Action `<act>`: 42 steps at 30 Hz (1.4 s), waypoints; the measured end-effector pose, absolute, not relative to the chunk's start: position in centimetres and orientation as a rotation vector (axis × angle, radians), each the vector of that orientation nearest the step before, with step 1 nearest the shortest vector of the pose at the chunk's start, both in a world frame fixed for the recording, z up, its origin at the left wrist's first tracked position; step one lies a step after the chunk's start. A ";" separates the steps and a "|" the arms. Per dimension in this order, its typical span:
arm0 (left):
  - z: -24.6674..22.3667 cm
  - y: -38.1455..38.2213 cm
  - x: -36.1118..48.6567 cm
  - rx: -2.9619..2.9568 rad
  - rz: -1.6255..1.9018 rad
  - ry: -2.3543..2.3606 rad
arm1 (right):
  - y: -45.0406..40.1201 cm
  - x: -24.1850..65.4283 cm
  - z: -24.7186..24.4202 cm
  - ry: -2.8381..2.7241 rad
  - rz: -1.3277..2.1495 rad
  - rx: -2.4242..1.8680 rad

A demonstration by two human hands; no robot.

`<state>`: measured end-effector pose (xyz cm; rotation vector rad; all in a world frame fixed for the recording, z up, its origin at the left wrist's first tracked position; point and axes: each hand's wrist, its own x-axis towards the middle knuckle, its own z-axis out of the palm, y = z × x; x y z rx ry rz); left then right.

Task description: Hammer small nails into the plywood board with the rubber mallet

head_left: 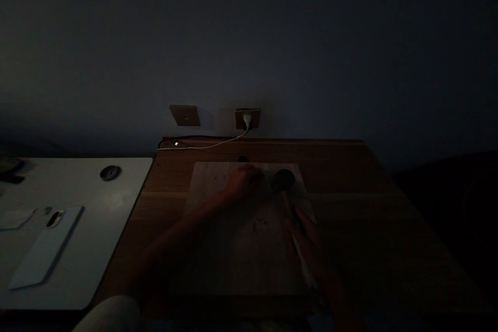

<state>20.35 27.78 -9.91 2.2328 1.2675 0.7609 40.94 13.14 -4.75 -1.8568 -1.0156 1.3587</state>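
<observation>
In dim light, my right hand (305, 236) is wrapped round the wooden handle of a mallet (284, 180), whose dark round head hovers over or rests on the board's right side; I cannot tell which. My left hand (244, 181) is at the far part of the pale wooden board (229, 259), its fingers drawn together. Whatever they may pinch is too dark to make out. Between my hands and nearer to me lie a few small, thin metal pieces (254, 227), perhaps nails or screws.
The board lies on a brown wooden table (350, 228) against the wall. Behind it a white cable (206, 146) runs to a wall socket (248, 119). To the left, a white table (105, 233) bears a small round dish (110, 173) and a pale flat box (46, 249).
</observation>
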 end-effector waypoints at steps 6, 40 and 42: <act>-10.2 27.9 20.4 2.100 0.810 1.252 | 14.6 39.6 -4.3 -1.109 1.390 -1.742; -9.9 15.2 14.6 2.621 0.157 1.195 | 15.3 39.7 -4.1 -1.047 1.374 -1.822; -10.1 15.6 14.2 2.630 0.149 1.180 | 15.1 39.9 -4.4 -1.063 1.387 -1.805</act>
